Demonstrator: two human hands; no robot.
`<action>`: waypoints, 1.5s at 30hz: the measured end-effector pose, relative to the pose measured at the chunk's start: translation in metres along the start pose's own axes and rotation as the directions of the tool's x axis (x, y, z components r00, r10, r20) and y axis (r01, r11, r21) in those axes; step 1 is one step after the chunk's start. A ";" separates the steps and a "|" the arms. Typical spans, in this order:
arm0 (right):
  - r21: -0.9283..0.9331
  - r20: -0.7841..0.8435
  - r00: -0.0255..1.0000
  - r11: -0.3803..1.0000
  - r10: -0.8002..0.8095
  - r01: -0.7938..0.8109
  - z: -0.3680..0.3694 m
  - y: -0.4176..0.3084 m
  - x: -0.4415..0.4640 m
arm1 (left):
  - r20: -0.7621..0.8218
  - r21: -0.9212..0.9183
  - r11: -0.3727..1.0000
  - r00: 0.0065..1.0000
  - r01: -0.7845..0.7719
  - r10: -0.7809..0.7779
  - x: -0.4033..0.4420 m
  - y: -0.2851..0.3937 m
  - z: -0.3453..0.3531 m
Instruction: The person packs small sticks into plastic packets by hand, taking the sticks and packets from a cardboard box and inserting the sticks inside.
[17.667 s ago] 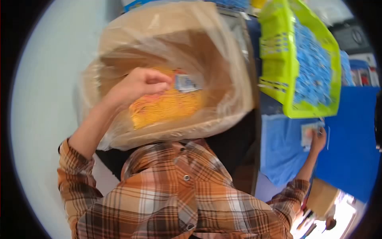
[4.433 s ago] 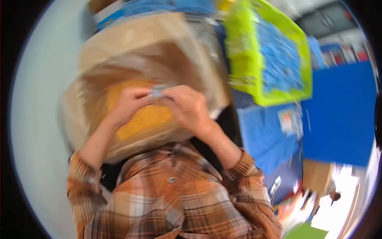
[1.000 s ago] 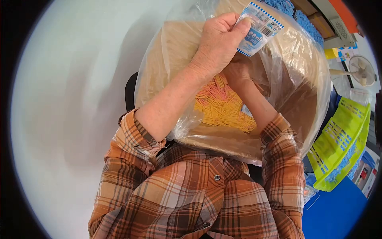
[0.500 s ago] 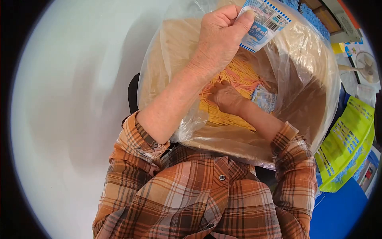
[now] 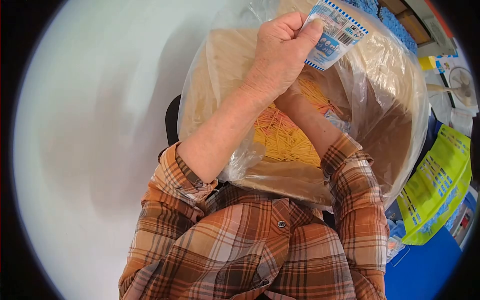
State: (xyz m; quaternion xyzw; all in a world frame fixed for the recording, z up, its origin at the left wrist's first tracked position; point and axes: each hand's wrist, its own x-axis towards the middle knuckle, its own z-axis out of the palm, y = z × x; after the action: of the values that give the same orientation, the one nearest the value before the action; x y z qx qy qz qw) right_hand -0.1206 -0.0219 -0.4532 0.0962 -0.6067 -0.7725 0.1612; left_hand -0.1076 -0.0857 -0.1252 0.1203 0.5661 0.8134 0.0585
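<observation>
My left hand (image 5: 285, 47) is closed on the top part of a blue-and-white printed packet (image 5: 334, 37), thumb in front, held up over a box lined with clear plastic (image 5: 385, 55). Inside the box lies a heap of thin yellow and pink sticks (image 5: 287, 137). Below the packet, my right hand (image 5: 290, 94) reaches over the heap; its fingers are hidden behind my left hand and wrist. Another printed packet (image 5: 339, 120) rests on the sticks, partly covered by my right forearm.
Lime-green baskets (image 5: 435, 185) stand at the right beside a blue surface (image 5: 425, 265). Blue packets (image 5: 397, 27) fill a carton at the top right. A fan (image 5: 461, 85) is at the far right. On the left is a pale smooth surface (image 5: 95, 150).
My right hand has moved from the middle of the sticks up and away from me, to beneath my left hand. The left hand still holds the packet, nearly in place.
</observation>
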 end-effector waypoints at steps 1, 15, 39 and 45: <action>0.497 -0.033 0.997 0.867 0.075 -0.049 0.000 0.021 0.001 | -0.002 0.007 1.000 1.000 0.004 -0.004 0.000 0.001 0.000; 0.991 -0.134 0.990 0.000 -0.041 0.135 0.022 0.126 -0.015 | 0.048 -0.062 0.997 0.998 0.041 -0.038 0.001 -0.006 -0.002; 0.894 -0.245 0.956 -0.419 -0.163 0.158 0.150 0.287 -0.117 | 0.676 0.715 0.601 0.573 -0.358 -0.463 -0.021 -0.023 -0.002; 0.647 -0.038 0.992 -0.760 -0.120 -0.067 0.169 0.331 -0.120 | 0.670 0.673 0.701 0.596 -0.235 -0.443 -0.021 -0.021 0.006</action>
State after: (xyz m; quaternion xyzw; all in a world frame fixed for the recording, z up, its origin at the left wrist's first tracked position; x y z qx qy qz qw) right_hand -0.0233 0.1049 -0.0967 0.1688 -0.9364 0.2927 -0.0950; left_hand -0.0864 -0.0774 -0.1459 0.4451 0.7491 0.3841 0.3054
